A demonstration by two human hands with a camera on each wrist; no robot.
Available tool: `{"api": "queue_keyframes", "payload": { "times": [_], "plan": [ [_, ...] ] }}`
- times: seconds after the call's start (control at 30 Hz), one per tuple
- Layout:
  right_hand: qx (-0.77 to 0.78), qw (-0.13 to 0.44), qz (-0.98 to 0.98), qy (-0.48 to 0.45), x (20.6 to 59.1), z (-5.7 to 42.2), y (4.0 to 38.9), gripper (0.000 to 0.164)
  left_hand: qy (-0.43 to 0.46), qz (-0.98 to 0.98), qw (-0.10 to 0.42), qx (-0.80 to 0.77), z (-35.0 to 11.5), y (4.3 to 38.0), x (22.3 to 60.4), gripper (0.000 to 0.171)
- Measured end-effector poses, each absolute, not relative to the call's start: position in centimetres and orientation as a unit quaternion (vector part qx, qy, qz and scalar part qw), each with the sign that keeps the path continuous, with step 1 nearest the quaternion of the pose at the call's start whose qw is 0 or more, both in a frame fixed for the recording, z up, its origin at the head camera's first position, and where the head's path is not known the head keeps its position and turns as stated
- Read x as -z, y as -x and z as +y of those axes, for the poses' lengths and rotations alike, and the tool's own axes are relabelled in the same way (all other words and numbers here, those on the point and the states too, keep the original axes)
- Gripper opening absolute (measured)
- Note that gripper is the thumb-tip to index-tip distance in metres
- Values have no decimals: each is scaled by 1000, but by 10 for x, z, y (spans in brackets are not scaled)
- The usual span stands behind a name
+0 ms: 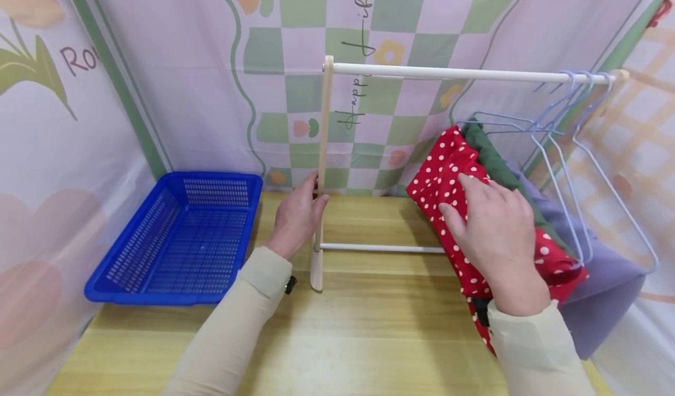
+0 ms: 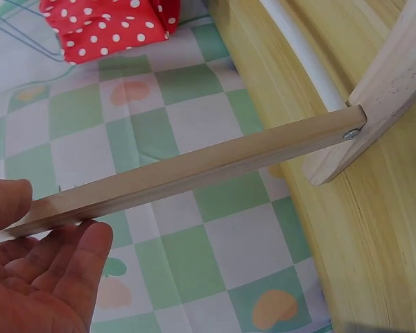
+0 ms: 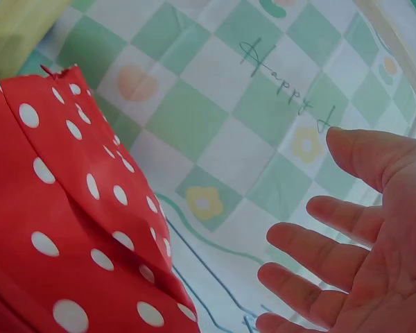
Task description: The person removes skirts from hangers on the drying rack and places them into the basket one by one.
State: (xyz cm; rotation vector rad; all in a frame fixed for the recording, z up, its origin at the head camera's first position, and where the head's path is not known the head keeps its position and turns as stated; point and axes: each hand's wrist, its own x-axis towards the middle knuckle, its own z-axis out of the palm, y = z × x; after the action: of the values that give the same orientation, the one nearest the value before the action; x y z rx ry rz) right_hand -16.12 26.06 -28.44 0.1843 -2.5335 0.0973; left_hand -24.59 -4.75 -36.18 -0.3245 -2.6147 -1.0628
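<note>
Your left hand point(image 1: 296, 219) grips the wooden upright point(image 1: 324, 120) of the rack point(image 1: 448, 73) between thumb and fingers. Your right hand point(image 1: 495, 229) has its fingers spread beside the red polka-dot cloth point(image 1: 440, 173) (apart from it in the right wrist view), which hangs near the rack's right end. Your blue basket point(image 1: 158, 297) sits left on the worktop point(image 1: 337, 337).

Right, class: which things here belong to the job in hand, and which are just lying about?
Seemingly in the job:
rack, gripped by the left hand
red cloth, near the right hand
green cloth
purple cloth
hangers, on the rack

Seemingly just about:
basket, untouched on the table
backdrop
</note>
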Motion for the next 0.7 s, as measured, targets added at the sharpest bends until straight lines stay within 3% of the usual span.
{"api": "queue_keyframes", "payload": {
  "times": [0.5, 0.7],
  "plan": [
    [-55, 345, -936, -47, 268, 275, 153, 71, 100, -903, 161, 386, -44, 248, 364, 44],
    [-73, 325, -943, -5, 263, 283, 152, 71, 99, -902, 161, 387, -43, 248, 364, 42]
  ]
}}
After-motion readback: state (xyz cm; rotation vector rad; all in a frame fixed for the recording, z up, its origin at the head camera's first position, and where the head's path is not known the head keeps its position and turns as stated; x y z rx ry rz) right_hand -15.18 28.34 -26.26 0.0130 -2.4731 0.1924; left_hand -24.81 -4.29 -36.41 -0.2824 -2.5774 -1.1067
